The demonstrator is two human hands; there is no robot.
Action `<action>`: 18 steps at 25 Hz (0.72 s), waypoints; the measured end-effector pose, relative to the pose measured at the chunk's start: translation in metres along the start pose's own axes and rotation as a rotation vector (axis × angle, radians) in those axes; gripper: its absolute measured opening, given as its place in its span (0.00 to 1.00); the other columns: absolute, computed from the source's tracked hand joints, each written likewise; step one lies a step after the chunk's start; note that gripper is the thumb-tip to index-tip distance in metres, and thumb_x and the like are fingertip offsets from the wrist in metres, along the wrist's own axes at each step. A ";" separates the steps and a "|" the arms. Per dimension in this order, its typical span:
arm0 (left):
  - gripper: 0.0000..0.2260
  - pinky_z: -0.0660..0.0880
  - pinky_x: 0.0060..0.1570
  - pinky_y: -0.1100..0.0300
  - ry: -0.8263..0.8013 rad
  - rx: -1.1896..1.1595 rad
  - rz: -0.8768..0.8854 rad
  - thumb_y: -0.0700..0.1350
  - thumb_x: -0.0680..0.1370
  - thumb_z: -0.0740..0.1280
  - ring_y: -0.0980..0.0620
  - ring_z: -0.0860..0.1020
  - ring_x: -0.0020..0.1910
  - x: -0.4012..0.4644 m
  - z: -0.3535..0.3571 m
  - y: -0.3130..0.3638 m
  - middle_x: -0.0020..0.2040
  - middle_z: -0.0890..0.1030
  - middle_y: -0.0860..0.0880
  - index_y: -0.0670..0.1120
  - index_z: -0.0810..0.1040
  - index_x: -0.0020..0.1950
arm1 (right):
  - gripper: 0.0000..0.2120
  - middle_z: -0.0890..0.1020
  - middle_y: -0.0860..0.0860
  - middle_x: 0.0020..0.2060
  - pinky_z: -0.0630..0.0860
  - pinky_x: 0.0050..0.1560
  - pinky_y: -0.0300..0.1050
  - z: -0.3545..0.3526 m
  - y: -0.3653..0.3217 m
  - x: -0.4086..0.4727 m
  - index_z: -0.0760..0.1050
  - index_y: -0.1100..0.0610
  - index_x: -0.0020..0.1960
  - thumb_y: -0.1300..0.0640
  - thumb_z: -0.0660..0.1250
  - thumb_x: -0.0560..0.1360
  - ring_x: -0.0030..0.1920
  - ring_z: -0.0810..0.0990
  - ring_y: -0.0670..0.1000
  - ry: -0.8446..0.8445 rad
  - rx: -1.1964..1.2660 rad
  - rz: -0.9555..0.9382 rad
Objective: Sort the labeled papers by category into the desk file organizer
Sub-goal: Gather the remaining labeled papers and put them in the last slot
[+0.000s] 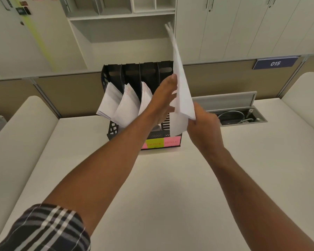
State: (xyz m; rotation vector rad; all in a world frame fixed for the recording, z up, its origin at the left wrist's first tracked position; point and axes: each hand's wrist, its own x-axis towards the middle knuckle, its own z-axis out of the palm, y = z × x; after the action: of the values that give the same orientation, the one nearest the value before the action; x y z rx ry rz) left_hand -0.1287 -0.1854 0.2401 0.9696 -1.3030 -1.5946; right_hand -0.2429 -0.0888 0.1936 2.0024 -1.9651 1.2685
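Both hands are working at the black plastic desk file organizer (134, 84) with its upright slots.

Right hand (204, 127) is pinching the bottom of a thin bunch of white papers (181, 91), standing them over the far right slot; left hand (163, 104) is spread open, fingers resting flat on the sheets. Three slots are already holding white filed papers (127, 104). Bright sticky labels (161, 143) are too blurry to read, so this bunch is probably the last.

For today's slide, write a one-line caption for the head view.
Two bare hands, left and right, lower white paper sheets into a black four-slot desk file organizer.
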 end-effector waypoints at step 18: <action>0.33 0.72 0.67 0.39 0.161 0.019 -0.331 0.68 0.78 0.57 0.43 0.75 0.66 0.040 -0.026 -0.066 0.65 0.77 0.45 0.46 0.68 0.74 | 0.09 0.85 0.59 0.47 0.73 0.38 0.42 0.150 0.056 0.040 0.78 0.62 0.54 0.58 0.62 0.82 0.41 0.81 0.55 -0.426 -0.114 0.293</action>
State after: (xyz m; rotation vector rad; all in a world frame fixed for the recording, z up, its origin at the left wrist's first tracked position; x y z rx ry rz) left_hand -0.1270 -0.2248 0.1684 1.3510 -1.0894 -1.7092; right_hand -0.2225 -0.2159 0.0909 2.1227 -2.5322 0.7849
